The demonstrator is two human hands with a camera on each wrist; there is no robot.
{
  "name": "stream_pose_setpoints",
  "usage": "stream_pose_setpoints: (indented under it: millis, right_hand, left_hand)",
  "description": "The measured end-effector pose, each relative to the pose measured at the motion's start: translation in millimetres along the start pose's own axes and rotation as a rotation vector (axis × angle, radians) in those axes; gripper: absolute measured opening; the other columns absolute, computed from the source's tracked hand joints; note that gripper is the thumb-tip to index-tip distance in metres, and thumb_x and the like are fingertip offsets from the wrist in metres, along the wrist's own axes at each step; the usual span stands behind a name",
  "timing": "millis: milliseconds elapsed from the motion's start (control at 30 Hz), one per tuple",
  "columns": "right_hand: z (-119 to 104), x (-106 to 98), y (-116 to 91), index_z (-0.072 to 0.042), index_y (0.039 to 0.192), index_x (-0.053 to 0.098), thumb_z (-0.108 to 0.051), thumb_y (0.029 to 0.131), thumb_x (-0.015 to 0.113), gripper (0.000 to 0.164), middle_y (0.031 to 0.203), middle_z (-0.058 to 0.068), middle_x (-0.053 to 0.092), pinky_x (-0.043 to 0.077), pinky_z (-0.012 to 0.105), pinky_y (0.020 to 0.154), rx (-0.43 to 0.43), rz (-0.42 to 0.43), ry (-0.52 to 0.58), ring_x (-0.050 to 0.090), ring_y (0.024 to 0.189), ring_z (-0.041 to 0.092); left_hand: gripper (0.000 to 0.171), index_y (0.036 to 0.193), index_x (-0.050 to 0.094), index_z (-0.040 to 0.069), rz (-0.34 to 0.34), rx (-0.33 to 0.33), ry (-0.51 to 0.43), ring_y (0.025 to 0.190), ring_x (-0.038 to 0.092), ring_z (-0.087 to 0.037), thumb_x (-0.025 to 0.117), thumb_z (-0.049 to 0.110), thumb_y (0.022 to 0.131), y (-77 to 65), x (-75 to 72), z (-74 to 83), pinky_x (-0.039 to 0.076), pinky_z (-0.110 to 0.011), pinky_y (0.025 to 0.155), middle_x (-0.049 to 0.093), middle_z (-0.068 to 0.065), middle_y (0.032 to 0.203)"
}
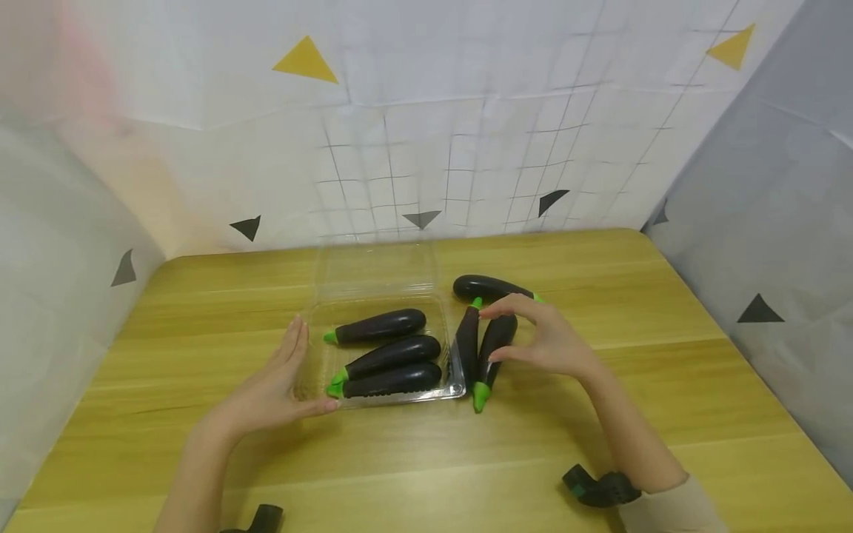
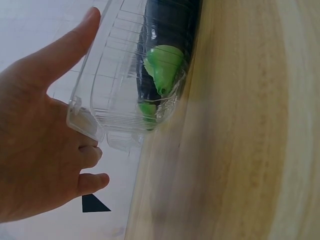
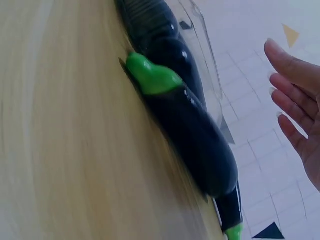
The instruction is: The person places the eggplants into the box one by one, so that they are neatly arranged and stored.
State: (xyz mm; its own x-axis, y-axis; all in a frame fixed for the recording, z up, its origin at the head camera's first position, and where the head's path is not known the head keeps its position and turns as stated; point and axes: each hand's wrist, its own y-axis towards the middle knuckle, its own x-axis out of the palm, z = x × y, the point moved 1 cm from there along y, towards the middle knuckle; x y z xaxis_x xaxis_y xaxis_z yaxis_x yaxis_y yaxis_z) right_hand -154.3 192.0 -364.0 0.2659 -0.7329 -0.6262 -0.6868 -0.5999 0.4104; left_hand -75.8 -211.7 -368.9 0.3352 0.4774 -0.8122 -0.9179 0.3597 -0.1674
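Where the wooden table (image 1: 200, 311) meets its far edge, I see white gridded sheeting with triangle marks enclosing it. My left hand (image 1: 276, 389) rests flat and relaxed against the left wall of the clear tray (image 1: 453, 370), which holds three eggplants. My right hand (image 1: 543, 337) hovers released, fingers arched, over two eggplants (image 1: 489, 348) lying just beside the tray's right wall. Another eggplant (image 1: 486, 287) lies nearer the far edge.

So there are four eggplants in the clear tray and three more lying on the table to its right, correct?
Not quite. The head view shows three eggplants in the clear tray, not four: one at the back, one in the middle and one at the front. The three more on the table to its right are as you say.
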Motion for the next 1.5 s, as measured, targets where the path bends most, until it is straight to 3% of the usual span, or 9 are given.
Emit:
stream_pose_setpoints:
  millis: [233,367,667,1000,1233,1500]
  right_hand:
    - [24.6,-6.7,-10.8,-0.013,0.118,0.066,-0.017,0.069,0.088,0.054,0.117,-0.004,0.065,0.044,0.045,0.096,0.107,-0.074,-0.028,0.056,0.113,0.016]
    - [36.7,-4.6,-15.4,-0.014,0.121,0.065,-0.014,0.07,0.087,0.056,0.12,-0.007,0.063,0.043,0.045,0.099,0.155,-0.12,-0.062,0.055,0.114,0.017]
    - [48.4,0.3,-13.8,-0.012,0.114,0.068,0.001,0.063,0.087,0.056,0.12,-0.001,0.063,0.038,0.044,0.099,0.046,-0.141,-0.16,0.052,0.114,0.023]
    - [49.1,-3.0,-14.5,-0.015,0.106,0.069,0.003,0.055,0.089,0.058,0.113,-0.003,0.064,0.039,0.046,0.097,0.019,-0.198,-0.248,0.054,0.109,0.022]
    - [48.2,-8.2,-15.3,-0.015,0.105,0.067,0.002,0.056,0.088,0.056,0.109,-0.006,0.066,0.046,0.044,0.094,0.073,-0.291,-0.197,0.059,0.105,0.016]
    - [43.3,-23.1,-20.3,-0.018,0.106,0.066,-0.001,0.06,0.088,0.053,0.109,-0.007,0.064,0.044,0.04,0.096,0.156,-0.356,-0.123,0.057,0.106,0.017]
  left_hand:
    - [0.126,0.151,-0.014,0.005,-0.002,-0.004,0.006,0.144,-0.003,-0.04,0.065,0.068,0.076,0.3,0.8,-0.9,0.017,-0.06,0.11,-0.027,-0.007,0.155]
    - [0.126,0.151,-0.014,0.004,-0.003,-0.003,0.004,0.143,-0.002,-0.041,0.065,0.068,0.077,0.4,1.4,-0.9,0.017,-0.06,0.11,-0.027,-0.007,0.155]
    - [0.124,0.151,-0.015,0.006,-0.003,-0.008,-0.009,0.143,-0.002,-0.041,0.067,0.064,0.078,-1.0,1.0,0.7,0.019,-0.061,0.109,-0.028,-0.006,0.155]
    - [0.126,0.151,-0.015,0.004,-0.001,-0.004,-0.016,0.143,-0.003,-0.041,0.068,0.063,0.078,-1.1,-0.2,0.3,0.018,-0.061,0.109,-0.028,-0.007,0.155]
    - [0.127,0.151,-0.015,0.004,0.002,-0.005,-0.017,0.144,-0.003,-0.039,0.067,0.066,0.077,-1.0,-1.6,1.1,0.019,-0.06,0.11,-0.027,-0.008,0.155]
    - [0.126,0.151,-0.015,0.005,-0.004,-0.011,-0.014,0.144,-0.003,-0.04,0.067,0.066,0.077,-0.8,-0.6,0.0,0.018,-0.06,0.11,-0.028,-0.007,0.155]
